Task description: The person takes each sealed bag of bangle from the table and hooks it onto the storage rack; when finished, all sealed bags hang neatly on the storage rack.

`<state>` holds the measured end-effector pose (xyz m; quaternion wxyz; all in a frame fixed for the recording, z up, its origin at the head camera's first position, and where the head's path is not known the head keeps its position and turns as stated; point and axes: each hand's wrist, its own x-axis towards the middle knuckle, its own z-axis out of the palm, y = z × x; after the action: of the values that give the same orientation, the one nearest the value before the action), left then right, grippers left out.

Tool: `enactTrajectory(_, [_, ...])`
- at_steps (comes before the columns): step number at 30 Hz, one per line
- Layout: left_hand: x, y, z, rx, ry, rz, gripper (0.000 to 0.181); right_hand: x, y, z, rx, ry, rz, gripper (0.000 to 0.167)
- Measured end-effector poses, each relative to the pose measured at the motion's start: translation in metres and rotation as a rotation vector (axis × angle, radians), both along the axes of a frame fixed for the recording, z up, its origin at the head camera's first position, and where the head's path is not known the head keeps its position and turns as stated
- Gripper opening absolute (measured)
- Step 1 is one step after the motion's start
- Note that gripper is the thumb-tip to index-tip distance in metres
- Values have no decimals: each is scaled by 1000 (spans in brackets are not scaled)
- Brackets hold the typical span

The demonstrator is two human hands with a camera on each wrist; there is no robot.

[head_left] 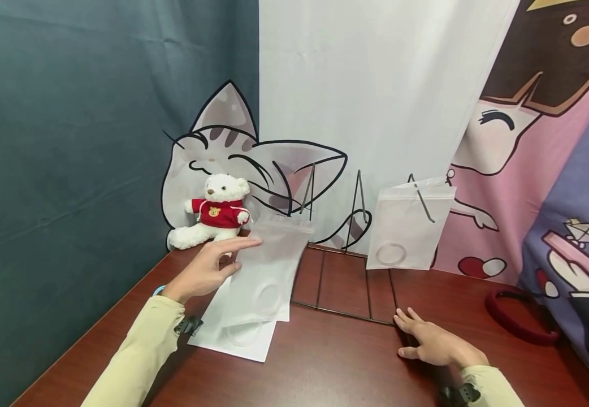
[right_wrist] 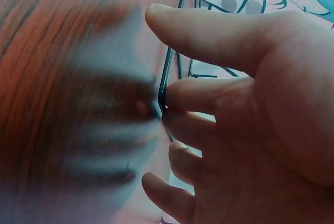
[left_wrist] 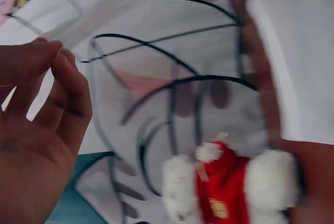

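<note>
1. Milky white, one bag (head_left: 276, 265) is dangling from the person's left hand (head_left: 208, 271), whose thumb and fingers are pinching its upper left edge; a ring shape is showing through near its bottom.
2. Just below it, another white piece (head_left: 207, 334) is lying on the reddish-brown table (head_left: 325, 367).
3. Meanwhile the right hand (head_left: 434, 341) is gripping nothing; its loosely spread fingertips are touching the near right corner of the dark wire stand (head_left: 317, 307).
4. A second bag (head_left: 410, 232) is hanging from the stand's right-hand hook.
5. Behind, a white teddy bear (head_left: 223, 212) in red is sitting.
</note>
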<state>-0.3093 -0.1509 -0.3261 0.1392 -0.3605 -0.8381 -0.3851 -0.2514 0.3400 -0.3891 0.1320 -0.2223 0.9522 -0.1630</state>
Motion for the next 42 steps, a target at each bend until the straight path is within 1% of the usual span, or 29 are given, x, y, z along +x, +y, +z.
enactTrajectory(3, [9, 5, 12, 5, 65, -95, 63, 1, 0, 0, 4, 2, -7, 79])
enactTrajectory(6, [16, 15, 22, -20, 121, -199, 62, 2, 0, 0, 9, 4, -1, 79])
enactTrajectory(8, [19, 24, 26, -43, 138, -245, 61, 3, 0, 0, 13, 3, 5, 78])
enactTrajectory(10, [20, 34, 29, -49, 143, -277, 60, 3, 0, 0, 11, 0, 2, 77])
enactTrajectory(13, [17, 51, 31, -20, 120, -293, 59, 3, -1, 0, 4, -11, -18, 76])
enactTrajectory(16, [11, 66, 29, 61, 74, -307, 58, 3, -1, -1, -6, -21, -36, 75])
enactTrajectory(18, [5, 76, 25, 123, 41, -321, 57, 3, -2, -1, -6, -26, -44, 74])
enactTrajectory(20, [-1, 85, 20, 170, 25, -331, 56, 3, -2, -1, -5, -25, -46, 74])
enactTrajectory(22, [-6, 93, 16, 196, 18, -342, 55, 3, -2, -2, -1, -21, -46, 74])
enactTrajectory(25, [-13, 102, 9, 211, 0, -350, 54, 2, -3, -3, 7, -9, -41, 74])
enactTrajectory(29, [-17, 108, 3, 226, -42, -341, 56, 2, -5, -4, 13, 9, -36, 73])
enactTrajectory(33, [-17, 109, 0, 228, -71, -344, 55, 1, -6, -4, 11, 1, -40, 73])
enactTrajectory(42, [-14, 110, 1, 239, -133, -356, 56, 0, -5, -1, 22, 7, -40, 73])
